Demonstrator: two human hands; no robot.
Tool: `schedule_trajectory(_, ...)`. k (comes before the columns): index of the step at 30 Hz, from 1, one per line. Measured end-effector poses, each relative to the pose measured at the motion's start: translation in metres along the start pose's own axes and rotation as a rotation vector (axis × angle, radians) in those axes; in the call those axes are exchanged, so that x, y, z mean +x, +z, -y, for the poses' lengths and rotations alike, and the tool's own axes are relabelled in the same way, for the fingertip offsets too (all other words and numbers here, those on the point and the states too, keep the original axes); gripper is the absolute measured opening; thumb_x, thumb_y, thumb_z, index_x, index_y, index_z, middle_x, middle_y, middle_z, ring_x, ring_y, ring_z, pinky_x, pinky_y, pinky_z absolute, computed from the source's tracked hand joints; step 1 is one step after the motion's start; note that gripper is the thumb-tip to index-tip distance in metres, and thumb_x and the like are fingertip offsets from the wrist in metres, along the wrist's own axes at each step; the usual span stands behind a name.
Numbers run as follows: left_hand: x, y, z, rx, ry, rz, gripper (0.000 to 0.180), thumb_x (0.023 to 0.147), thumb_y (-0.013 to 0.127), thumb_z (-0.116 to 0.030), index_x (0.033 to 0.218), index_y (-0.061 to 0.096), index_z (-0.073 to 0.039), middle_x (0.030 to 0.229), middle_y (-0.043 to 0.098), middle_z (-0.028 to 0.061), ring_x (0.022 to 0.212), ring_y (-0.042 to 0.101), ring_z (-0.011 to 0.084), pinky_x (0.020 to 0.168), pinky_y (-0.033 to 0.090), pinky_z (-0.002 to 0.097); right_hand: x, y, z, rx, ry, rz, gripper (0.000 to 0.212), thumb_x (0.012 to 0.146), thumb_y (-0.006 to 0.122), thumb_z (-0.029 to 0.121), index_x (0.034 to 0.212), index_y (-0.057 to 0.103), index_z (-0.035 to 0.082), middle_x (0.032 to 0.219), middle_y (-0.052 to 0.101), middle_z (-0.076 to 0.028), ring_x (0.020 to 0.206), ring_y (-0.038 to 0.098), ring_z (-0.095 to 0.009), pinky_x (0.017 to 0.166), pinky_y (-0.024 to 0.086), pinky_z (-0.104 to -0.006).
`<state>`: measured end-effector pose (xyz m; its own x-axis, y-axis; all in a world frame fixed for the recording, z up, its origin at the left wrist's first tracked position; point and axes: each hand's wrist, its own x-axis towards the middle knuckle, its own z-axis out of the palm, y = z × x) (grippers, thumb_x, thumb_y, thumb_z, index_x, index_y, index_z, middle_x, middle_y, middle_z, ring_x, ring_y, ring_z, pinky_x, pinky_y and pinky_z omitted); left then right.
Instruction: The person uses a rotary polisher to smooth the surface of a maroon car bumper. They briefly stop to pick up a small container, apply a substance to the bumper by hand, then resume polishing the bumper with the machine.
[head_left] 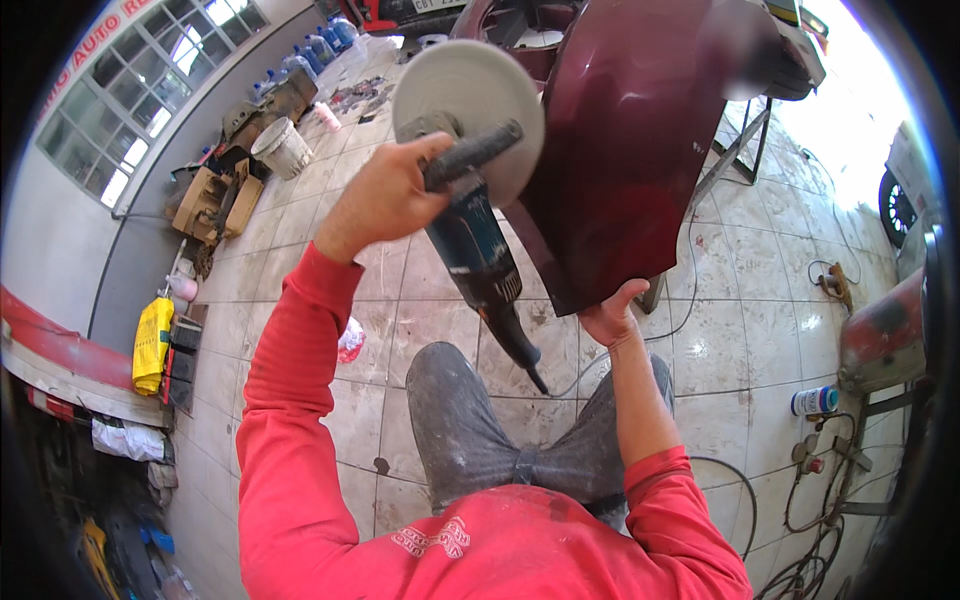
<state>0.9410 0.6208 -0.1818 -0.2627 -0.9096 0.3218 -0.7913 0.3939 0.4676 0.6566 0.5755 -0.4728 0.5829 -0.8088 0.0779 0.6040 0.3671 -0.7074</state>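
My left hand (398, 190) is closed round the black side handle (478, 150) of a dark blue and black power polisher (480, 240). Its wide round white pad (500, 85) faces away from me, beside the left edge of a glossy dark red car fender (630, 150). The polisher's body slants down toward my knees, with the cord at its tail end. My right hand (612, 316) grips the fender's lower corner, thumb at its edge; the other fingers are partly hidden beneath. Whether the pad touches the panel I cannot tell.
A metal stand (740, 150) is under the fender. The polisher's cord (690, 290) runs over the tiled floor on the right, near a blue and white can (814, 401). At the left are a white bucket (282, 148), cardboard box (218, 203) and yellow bag (152, 345).
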Motion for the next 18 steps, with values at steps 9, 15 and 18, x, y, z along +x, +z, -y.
schedule_trajectory(9,0.052,-0.044,0.074,0.06,-0.048,-0.104,0.031,0.08,0.07,-0.007,0.109,0.069,-0.001,0.082,0.068,0.01,0.078,0.067,0.0192,0.076,0.053,0.0353,0.004,0.006,-0.003,0.05,-0.052,0.044,0.152,0.051,0.048,0.109,0.171,0.024,0.018,0.174,0.033,-0.002,0.157,0.033,-0.027,0.13,0.027,-0.0476)
schedule_trajectory(15,0.029,-0.02,0.067,0.178,-0.003,-0.12,0.037,0.08,0.074,-0.006,0.116,0.069,-0.004,0.085,0.069,0.0188,0.078,0.071,0.0286,0.078,0.055,0.0392,0.003,0.021,0.006,0.181,-0.093,-0.058,0.15,0.054,0.04,0.112,0.172,0.021,0.022,0.176,0.03,-0.001,0.158,0.031,-0.029,0.13,0.024,-0.0493)
schedule_trajectory(18,-0.002,0.001,0.041,0.211,0.012,-0.077,0.038,0.08,0.074,-0.003,0.118,0.069,-0.005,0.083,0.067,0.022,0.077,0.07,0.037,0.074,0.055,0.041,0.004,0.02,0.001,0.198,-0.081,-0.099,0.147,0.057,0.036,0.113,0.172,0.021,0.023,0.176,0.029,-0.002,0.159,0.03,-0.029,0.13,0.024,-0.0495)
